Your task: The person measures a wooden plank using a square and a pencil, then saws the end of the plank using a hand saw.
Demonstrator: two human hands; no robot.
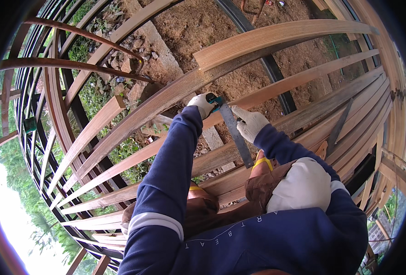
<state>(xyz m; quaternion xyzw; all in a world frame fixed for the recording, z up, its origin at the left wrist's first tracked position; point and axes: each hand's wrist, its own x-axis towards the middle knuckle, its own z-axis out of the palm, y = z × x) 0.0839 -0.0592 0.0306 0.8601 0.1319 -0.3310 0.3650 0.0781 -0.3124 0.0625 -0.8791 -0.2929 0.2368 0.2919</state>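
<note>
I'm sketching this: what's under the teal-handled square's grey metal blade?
Long brown wooden planks show on both sides, apparently crossing beneath; the grey metal blade hides whatever lies directly under it.

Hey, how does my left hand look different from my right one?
Your left hand is curled at the green handle, while your right hand has a finger stretched out. The left hand is left of the metal blade; the right hand is right of it. Both wear pale gloves below navy sleeves.
</note>
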